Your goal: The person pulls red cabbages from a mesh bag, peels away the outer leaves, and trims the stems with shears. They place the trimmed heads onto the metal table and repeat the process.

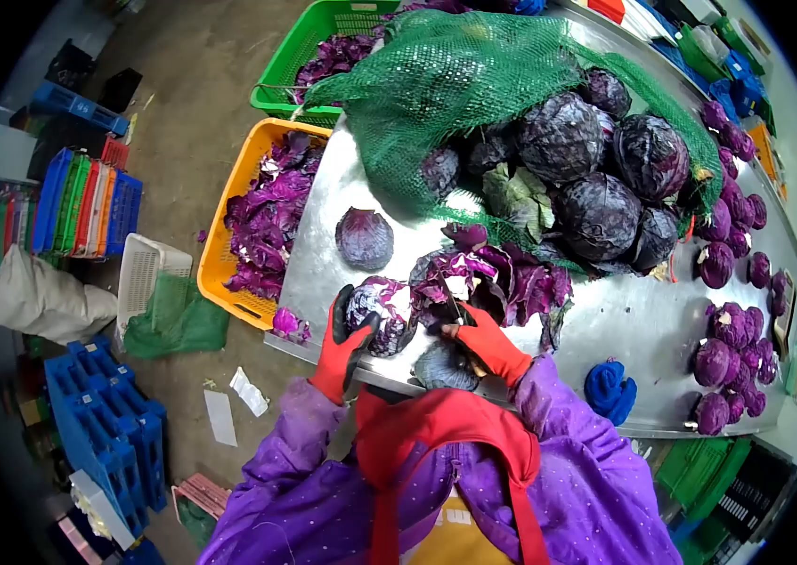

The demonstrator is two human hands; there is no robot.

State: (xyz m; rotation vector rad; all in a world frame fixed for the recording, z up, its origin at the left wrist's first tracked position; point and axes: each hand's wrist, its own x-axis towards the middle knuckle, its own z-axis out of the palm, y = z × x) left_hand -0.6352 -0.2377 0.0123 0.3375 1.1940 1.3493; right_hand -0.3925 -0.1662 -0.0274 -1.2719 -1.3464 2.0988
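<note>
My left hand [347, 344], in a red and black glove, is wrapped round the left side of a red cabbage [382, 315] with pale patches, near the front edge of the metal table [323, 245]. My right hand [483, 341], gloved alike, has its fingers closed beside loose purple leaves [474, 282]; what it holds is too small to make out. A dark cabbage [446, 365] lies between my hands at the table edge. Another single cabbage [364, 238] rests behind my left hand. Several whole cabbages [598, 215] spill from a green mesh bag [455, 75].
Left of the table stand an orange crate [213, 254] and a green crate [271, 80], both with purple leaves. Several small trimmed cabbages [716, 265] line the right side. A blue cloth [610, 392] lies near the front edge. Blue pallets [102, 433] are on the floor.
</note>
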